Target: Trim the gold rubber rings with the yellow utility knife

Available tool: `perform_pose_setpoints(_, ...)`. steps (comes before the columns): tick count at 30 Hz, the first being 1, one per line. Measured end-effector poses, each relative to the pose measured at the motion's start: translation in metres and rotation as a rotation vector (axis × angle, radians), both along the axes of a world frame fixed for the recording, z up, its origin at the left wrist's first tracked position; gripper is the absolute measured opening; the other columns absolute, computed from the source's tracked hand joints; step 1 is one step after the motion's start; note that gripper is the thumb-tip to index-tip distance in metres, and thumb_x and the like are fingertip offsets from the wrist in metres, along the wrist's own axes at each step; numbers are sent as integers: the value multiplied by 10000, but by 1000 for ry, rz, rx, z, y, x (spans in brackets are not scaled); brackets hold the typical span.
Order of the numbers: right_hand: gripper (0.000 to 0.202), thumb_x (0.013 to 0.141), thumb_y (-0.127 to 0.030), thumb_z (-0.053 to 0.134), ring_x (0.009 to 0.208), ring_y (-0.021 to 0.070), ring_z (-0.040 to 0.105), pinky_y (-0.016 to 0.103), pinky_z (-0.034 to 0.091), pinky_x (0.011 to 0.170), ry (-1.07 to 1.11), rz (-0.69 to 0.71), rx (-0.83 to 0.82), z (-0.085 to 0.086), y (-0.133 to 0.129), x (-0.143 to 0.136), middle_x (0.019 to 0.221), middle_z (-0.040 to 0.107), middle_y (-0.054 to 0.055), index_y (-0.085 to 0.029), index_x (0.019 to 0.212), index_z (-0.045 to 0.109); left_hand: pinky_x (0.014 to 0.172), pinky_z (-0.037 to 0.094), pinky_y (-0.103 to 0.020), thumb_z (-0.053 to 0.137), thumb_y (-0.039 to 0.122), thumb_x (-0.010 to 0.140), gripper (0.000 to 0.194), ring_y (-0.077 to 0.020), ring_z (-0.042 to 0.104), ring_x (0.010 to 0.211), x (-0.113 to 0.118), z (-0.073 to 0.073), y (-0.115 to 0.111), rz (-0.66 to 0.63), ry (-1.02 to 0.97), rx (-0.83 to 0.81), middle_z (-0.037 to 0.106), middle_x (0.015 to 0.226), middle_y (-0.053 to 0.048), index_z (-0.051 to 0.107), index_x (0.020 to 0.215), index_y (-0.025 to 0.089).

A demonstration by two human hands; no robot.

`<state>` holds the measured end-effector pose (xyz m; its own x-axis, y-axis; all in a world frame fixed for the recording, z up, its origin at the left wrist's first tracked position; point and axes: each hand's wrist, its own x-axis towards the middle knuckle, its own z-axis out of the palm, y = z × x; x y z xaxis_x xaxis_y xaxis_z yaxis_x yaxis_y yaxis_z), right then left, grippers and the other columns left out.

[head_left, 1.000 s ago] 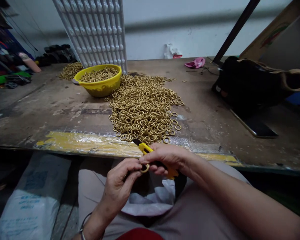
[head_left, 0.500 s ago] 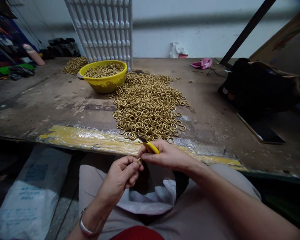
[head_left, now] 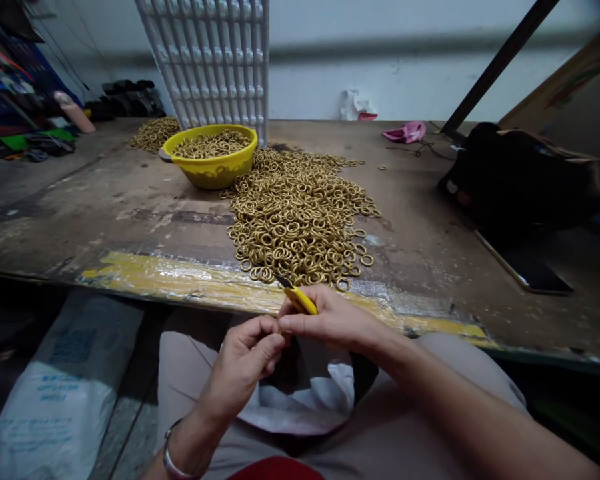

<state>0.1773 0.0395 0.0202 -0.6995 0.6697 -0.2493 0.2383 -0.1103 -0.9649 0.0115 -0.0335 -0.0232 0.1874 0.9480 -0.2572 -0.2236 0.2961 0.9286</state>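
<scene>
My right hand (head_left: 330, 318) is closed round a yellow utility knife (head_left: 303, 301), its dark blade pointing up and away toward the table. Thumb and fingers of my left hand (head_left: 247, 357) pinch a small brass-coloured ring, now almost wholly hidden where the fingertips of both hands meet. Both hands are in front of the table edge, above an open white bag (head_left: 300, 410) between my knees. Just beyond the knife lies a big heap of brass-coloured rings (head_left: 300, 213) on the table.
A yellow basin (head_left: 210, 170) full of rings stands behind the heap at left, before a ribbed grey panel (head_left: 210, 67). Farther right are a pink cloth (head_left: 405, 132), a dark bag (head_left: 510, 180) and a phone (head_left: 530, 270). A printed white sack (head_left: 65, 393) lies below left.
My hands have drawn closer, and my right thumb now covers the ring that showed between the fingertips. The whole view has shifted slightly.
</scene>
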Motion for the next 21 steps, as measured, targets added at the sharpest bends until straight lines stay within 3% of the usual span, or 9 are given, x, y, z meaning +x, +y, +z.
perform_pose_setpoints(12,315,745,-444,611,396,46,349,176,260,374,39,-52,-170,-2,-3,-1,530,519,-42,-134,711,568,395,162,-183,665,373,777,247,-40,277,434,3,-4,0,-10,-112,-60,426,550,36,623,777,129)
perform_pose_setpoints(19,294,811,-416,541,473,70,364,188,281,441,-43,-8,-25,-7,-3,-2,561,497,-37,-137,723,575,403,157,-193,647,355,801,228,-37,271,444,4,-7,-4,9,-119,-76,442,579,29,603,743,139)
perform_pose_setpoints(21,245,846,-354,485,534,87,416,197,322,505,-56,-38,97,-9,-5,-2,624,534,-18,-143,761,577,411,155,-196,630,344,816,213,-37,273,451,3,-7,-5,44,-139,-59,443,594,29,595,748,145)
